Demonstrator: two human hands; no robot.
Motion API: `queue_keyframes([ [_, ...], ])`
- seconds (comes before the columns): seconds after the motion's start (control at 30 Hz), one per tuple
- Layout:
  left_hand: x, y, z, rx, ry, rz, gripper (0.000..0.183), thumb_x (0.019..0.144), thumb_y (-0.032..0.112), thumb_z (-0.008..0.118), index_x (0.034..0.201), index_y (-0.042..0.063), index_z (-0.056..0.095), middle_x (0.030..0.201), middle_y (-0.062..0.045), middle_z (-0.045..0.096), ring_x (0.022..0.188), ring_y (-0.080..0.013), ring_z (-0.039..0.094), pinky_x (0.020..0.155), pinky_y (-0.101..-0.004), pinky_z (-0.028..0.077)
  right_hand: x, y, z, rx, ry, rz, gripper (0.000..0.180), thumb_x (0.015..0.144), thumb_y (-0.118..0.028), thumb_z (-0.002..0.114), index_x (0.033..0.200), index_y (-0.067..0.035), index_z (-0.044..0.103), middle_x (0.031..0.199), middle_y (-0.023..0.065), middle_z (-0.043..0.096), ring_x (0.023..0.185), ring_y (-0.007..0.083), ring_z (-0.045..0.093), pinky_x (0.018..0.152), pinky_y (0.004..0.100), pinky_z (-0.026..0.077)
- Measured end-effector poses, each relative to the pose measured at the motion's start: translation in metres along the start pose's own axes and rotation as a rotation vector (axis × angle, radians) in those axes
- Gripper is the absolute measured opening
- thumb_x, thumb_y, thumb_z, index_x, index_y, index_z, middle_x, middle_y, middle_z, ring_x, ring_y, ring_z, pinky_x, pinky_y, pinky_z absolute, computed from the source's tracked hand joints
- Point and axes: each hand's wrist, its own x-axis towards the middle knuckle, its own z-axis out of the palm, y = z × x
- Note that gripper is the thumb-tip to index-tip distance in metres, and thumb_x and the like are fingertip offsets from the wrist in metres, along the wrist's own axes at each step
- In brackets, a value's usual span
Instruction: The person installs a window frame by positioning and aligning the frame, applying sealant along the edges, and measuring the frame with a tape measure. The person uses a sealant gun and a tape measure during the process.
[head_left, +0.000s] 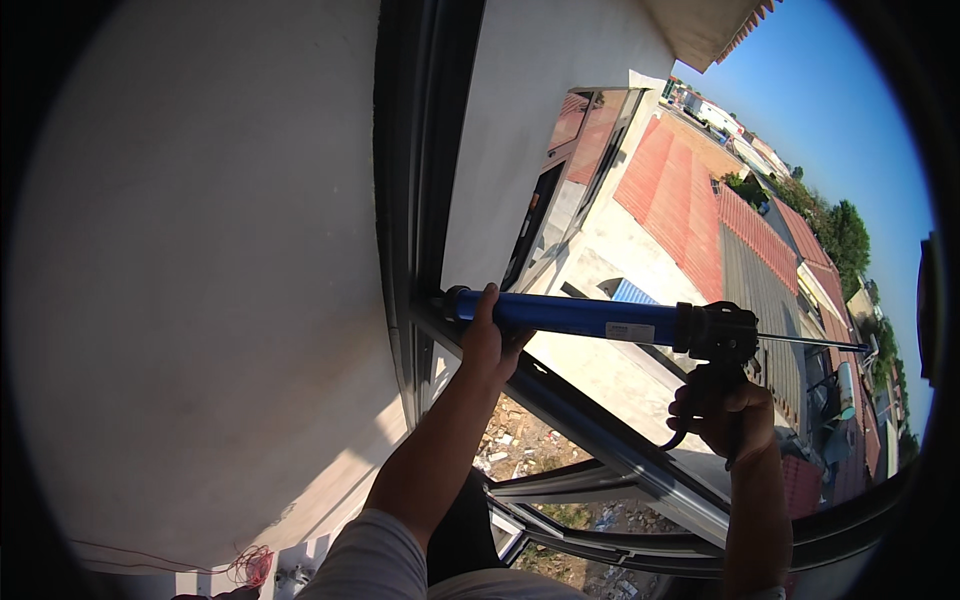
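A caulking gun with a blue tube barrel lies nearly level across the middle of the view. My left hand wraps the barrel near its front end, thumb over the top. At the other end, my right hand grips the black handle and trigger. A thin metal plunger rod sticks out behind the gun. The black front cap is close to the corner of a dark metal window frame; its nozzle cannot be made out, and I cannot tell whether it touches.
A plastered wall fills the left side. A dark frame rail runs diagonally below the gun, above an open window sash. Outside, far below, is rubble-strewn ground; red roofs stand beyond. A coiled red cable lies at lower left.
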Motion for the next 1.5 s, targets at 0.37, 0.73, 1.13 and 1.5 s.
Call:
queue_keyframes([
  [0.37,0.023,-0.005,0.017,-0.004,0.075,0.080,0.072,0.104,0.048,0.079,0.149,0.000,0.052,0.137,-0.020,0.063,0.126,-0.0319,0.070,0.104,-0.0447,0.067,0.073,-0.050,-0.058,0.056,-0.144,0.090,0.049,0.083,-0.021,0.063,0.120,0.010,0.068,0.098,0.0284,0.075,0.083,0.0461,0.078,0.072,0.0581,0.068],
  [0.73,0.029,-0.010,0.017,0.034,0.090,0.106,0.073,0.104,0.048,0.080,0.150,0.000,0.051,0.135,-0.019,0.064,0.126,-0.0334,0.070,0.105,-0.0465,0.067,0.083,-0.043,-0.096,0.066,-0.071,0.144,0.053,0.084,-0.028,0.065,0.121,0.009,0.069,0.097,0.0305,0.077,0.080,0.0451,0.080,0.069,0.0563,0.070],
  [1.13,0.022,-0.011,0.021,0.090,0.122,0.113,0.075,0.104,0.049,0.080,0.149,-0.003,0.050,0.135,-0.021,0.064,0.124,-0.0337,0.071,0.106,-0.0485,0.067,0.078,-0.034,-0.102,0.102,-0.102,0.136,0.053,0.085,-0.025,0.065,0.122,0.012,0.069,0.098,0.0306,0.078,0.082,0.0450,0.081,0.068,0.0563,0.070],
  [1.5,0.018,-0.003,0.002,0.163,0.057,0.026,0.078,0.100,0.055,0.082,0.148,0.002,0.052,0.142,-0.021,0.064,0.129,-0.0320,0.069,0.098,-0.0445,0.067,-0.002,0.001,-0.026,0.181,-0.042,0.075,0.096,0.110,-0.071,0.045,0.153,0.015,0.048,0.061,0.0000,0.035,0.041,0.0113,0.024,0.038,0.0286,0.017],
])
